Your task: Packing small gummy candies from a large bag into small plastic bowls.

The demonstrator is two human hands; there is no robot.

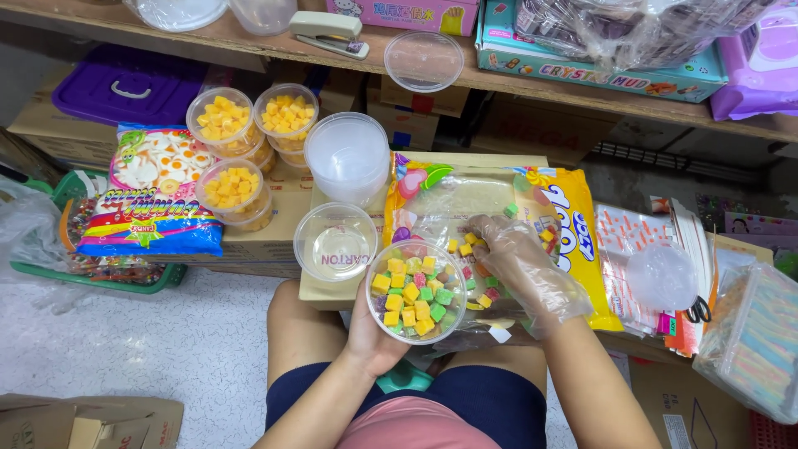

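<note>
Okay, quick pass from my remote seat. Left hand [371, 333] is closed around a clear round cup [416, 293], cradling it from below and holding it just above the lap; the cup is roughly full of yellow, green and pink candy cubes. Right hand [517, 262], in a thin clear plastic glove, sits inside the opened candy bag [507, 224] with fingers curled over loose cubes. I can't tell whether it has actually pinched any. The bag lies flat on a cardboard box [332, 295] used as a desk, just right of the cup.

An empty clear cup [335, 241] stands on the box, touching the held cup's far-left rim. A stack of empty cups [347, 156] is behind it. Three filled cups of yellow cubes [237, 150] sit further left, beside a sealed gummy bag [154, 195]. A lid [424, 61] and a stapler [329, 33] rest on the wooden shelf [532, 83] above.

My judgement on doing this step well: keep the cup level and close to the bag's mouth so cubes travel a short way; scoop small handfuls with the gloved hand only; stop below the rim so a lid can seat. Risk I see: cubes spilling off the bag edge toward the floor.
</note>
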